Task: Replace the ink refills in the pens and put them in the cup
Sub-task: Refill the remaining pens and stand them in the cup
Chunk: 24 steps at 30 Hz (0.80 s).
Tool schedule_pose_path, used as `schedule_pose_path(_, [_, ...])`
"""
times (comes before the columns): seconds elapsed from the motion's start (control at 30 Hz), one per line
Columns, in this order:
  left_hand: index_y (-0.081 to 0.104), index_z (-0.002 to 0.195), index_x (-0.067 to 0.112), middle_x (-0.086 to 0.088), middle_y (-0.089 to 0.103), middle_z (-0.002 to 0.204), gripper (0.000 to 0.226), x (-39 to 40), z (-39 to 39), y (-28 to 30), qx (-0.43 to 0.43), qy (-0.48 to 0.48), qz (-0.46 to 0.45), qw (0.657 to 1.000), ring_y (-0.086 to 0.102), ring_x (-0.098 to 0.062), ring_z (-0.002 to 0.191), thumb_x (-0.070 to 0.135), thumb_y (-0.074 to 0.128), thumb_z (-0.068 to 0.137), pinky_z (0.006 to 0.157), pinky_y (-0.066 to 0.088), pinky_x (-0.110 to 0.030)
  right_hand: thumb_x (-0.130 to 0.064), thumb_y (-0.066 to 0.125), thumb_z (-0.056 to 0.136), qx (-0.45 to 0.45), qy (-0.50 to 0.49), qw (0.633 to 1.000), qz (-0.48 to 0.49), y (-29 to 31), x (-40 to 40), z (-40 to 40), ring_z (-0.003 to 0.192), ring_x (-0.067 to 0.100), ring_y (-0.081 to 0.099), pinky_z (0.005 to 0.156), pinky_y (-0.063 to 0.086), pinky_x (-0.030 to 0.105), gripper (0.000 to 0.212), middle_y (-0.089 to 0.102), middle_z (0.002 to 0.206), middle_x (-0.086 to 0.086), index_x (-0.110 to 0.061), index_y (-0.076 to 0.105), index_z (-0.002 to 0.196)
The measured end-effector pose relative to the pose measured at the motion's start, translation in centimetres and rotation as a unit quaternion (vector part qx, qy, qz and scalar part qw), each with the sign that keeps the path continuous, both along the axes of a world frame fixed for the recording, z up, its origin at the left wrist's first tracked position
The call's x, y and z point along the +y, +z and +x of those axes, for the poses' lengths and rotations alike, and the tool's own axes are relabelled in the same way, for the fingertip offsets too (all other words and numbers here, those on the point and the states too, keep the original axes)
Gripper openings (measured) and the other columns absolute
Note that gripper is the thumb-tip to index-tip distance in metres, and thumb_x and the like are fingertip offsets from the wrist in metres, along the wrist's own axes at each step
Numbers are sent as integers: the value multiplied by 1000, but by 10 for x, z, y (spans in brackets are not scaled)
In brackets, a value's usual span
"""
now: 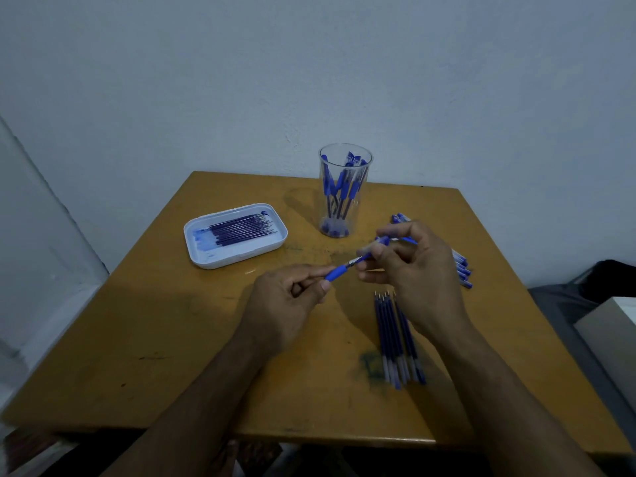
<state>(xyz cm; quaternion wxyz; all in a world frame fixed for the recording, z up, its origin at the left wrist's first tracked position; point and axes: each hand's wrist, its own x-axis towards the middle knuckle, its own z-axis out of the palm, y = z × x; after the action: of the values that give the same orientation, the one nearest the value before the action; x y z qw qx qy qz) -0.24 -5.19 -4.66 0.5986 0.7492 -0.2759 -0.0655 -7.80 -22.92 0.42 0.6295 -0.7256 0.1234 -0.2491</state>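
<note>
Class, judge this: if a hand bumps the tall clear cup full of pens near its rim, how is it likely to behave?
The cup is tall and narrow at the base, so it would probably tip rather than slide. The pens inside lean against the rim, likely raising its balance point. It looks like light plastic.

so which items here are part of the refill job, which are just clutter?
Job: blue-grip pen in both hands; clear plastic cup of pens; loose blue refills; white tray of refills; pen pile.
Clutter: grey box, dark bag, off the table.
</note>
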Motion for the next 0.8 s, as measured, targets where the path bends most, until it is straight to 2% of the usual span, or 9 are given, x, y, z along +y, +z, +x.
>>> schedule_pose_path(0.2, [73, 115, 30, 5, 73, 80, 28, -2, -1, -1, -6, -8, -3, 1000, 66, -3, 74, 13, 69, 94, 66, 49, -11, -2, 59, 99, 24, -16, 999, -14, -4, 0, -3, 75, 22, 76, 63, 63, 33, 15, 75, 85, 11, -10, 58, 112])
schedule_pose_path(0.33, [72, 120, 29, 12, 73, 84, 29, -3, 0, -1, -9, -25, 4, 1000, 67, -3, 76, 16, 69, 94, 65, 49, -13, -4, 61, 98, 43, 9, 999, -17, -9, 4, -4, 75, 22, 76, 64, 64, 37, 14, 74, 82, 11, -10, 60, 111])
schedule_pose_path(0.5, [70, 125, 30, 10, 73, 94, 32, -3, 4, -5, -14, -40, 5, 999, 68, -10, 81, 21, 68, 95, 75, 60, -28, -6, 63, 97, 44, 17, 999, -1, -11, 6, -5, 77, 24, 76, 67, 65, 43, 16, 75, 81, 10, -9, 60, 113])
schedule_pose_path(0.7, [70, 119, 34, 11, 73, 93, 31, -3, 4, -5, -14, -45, -6, 999, 66, -7, 77, 15, 67, 95, 69, 56, -21, -4, 63, 97, 40, 17, 999, 26, -15, 8, -5, 77, 27, 76, 71, 64, 49, 19, 76, 81, 14, -6, 60, 115])
schedule_pose_path(0.8, [71, 118, 33, 9, 73, 91, 30, -2, 6, -7, -20, -44, 1, 999, 63, -6, 73, 15, 68, 95, 68, 56, -23, -3, 63, 97, 39, 12, 999, 31, -19, 12, -5, 77, 27, 77, 71, 64, 50, 18, 76, 82, 15, -7, 59, 115])
